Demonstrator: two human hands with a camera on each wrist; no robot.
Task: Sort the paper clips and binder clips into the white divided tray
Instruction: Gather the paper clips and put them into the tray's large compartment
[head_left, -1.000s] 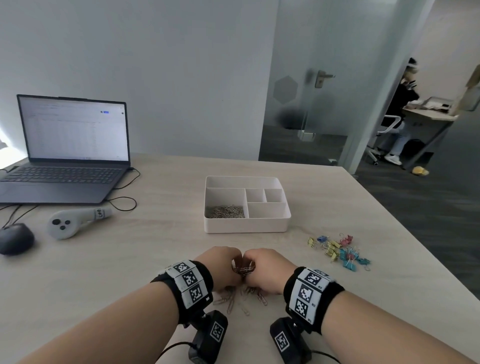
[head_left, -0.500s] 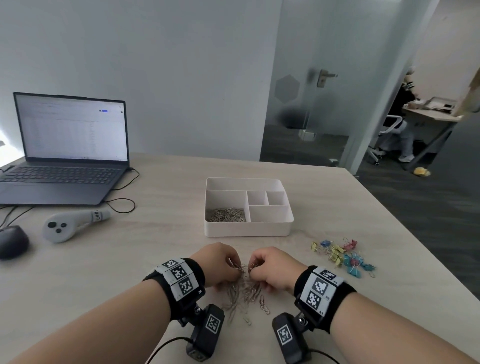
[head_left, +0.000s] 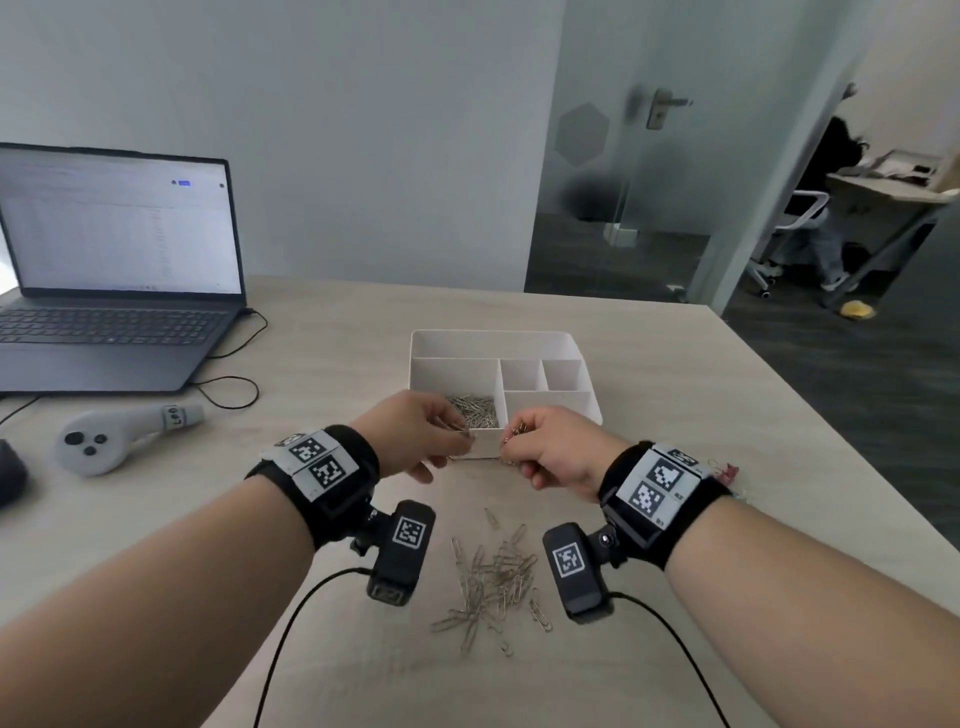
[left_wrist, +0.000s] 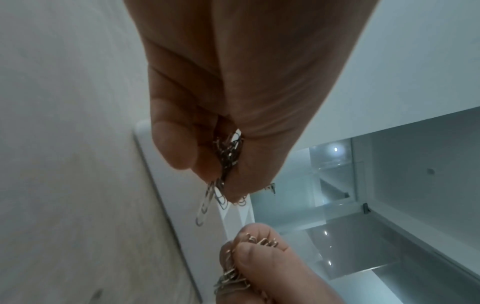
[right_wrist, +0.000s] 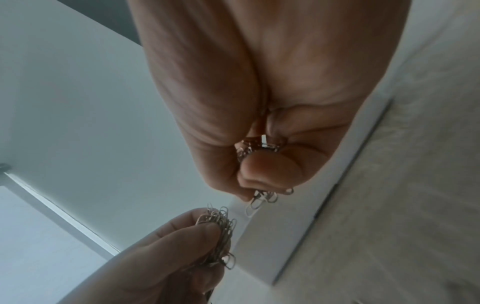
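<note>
The white divided tray (head_left: 491, 339) sits mid-table, and its near-left compartment holds a heap of silver paper clips (head_left: 475, 410). My left hand (head_left: 415, 441) hovers at the tray's near edge and pinches a bunch of paper clips (left_wrist: 228, 152). Beside it, my right hand (head_left: 548, 452) grips another bunch of clips (right_wrist: 262, 148), level with the tray's front wall (right_wrist: 262, 242). A loose pile of paper clips (head_left: 493, 577) lies on the table between my wrists. The coloured binder clips (head_left: 724, 472) peek out behind my right wristband.
An open laptop (head_left: 114, 270) stands at the back left, with its cable (head_left: 234, 384) on the table. A grey controller (head_left: 119, 436) and a dark mouse (head_left: 8, 478) lie at the left. The table's right edge (head_left: 831, 441) is close. A person sits beyond the glass door.
Both hands lifted off the loose pile with clips and moved forward to the tray's near edge. The pile on the table is now uncovered.
</note>
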